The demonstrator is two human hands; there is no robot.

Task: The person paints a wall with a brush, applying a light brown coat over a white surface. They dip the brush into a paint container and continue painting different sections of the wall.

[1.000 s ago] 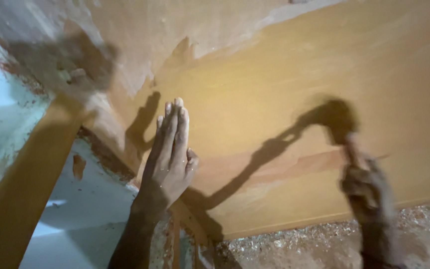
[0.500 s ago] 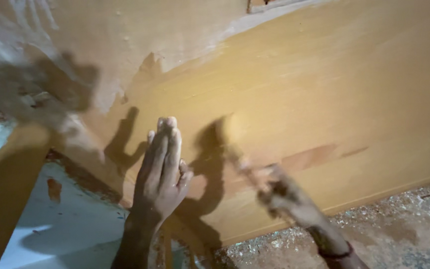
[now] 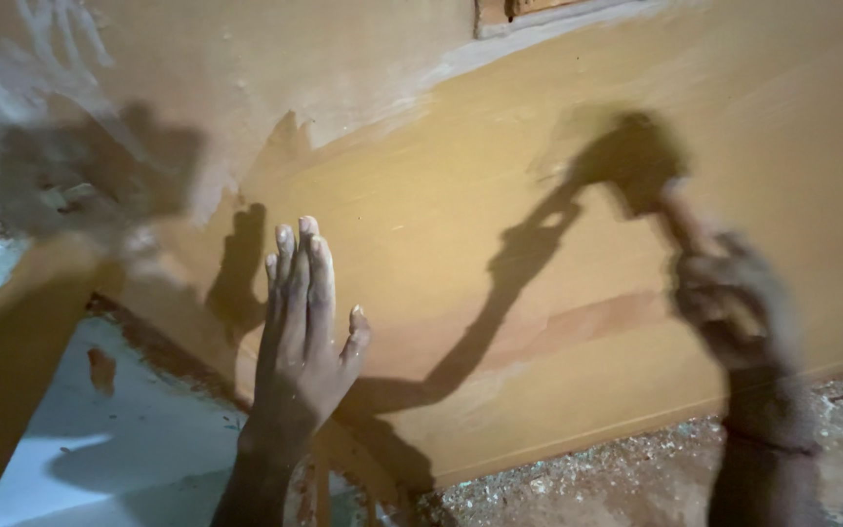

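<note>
Two hands at a smooth ochre-painted wall panel (image 3: pixel 558 283).
Left hand (image 3: pixel 302 332) lies flat on it, fingers straight together; blurred right hand (image 3: pixel 734 307) grips a dark-headed tool (image 3: pixel 651 171); gravelly floor (image 3: pixel 636 478) below.

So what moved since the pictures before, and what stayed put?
The right hand, gripping a blurred tool handle, swung in close beside the left hand half a second ago and has now swung back out to the right and up. The left hand stayed flat, fingers up, pressed on the yellow-brown board. The rubble on the floor looks unchanged.
</note>
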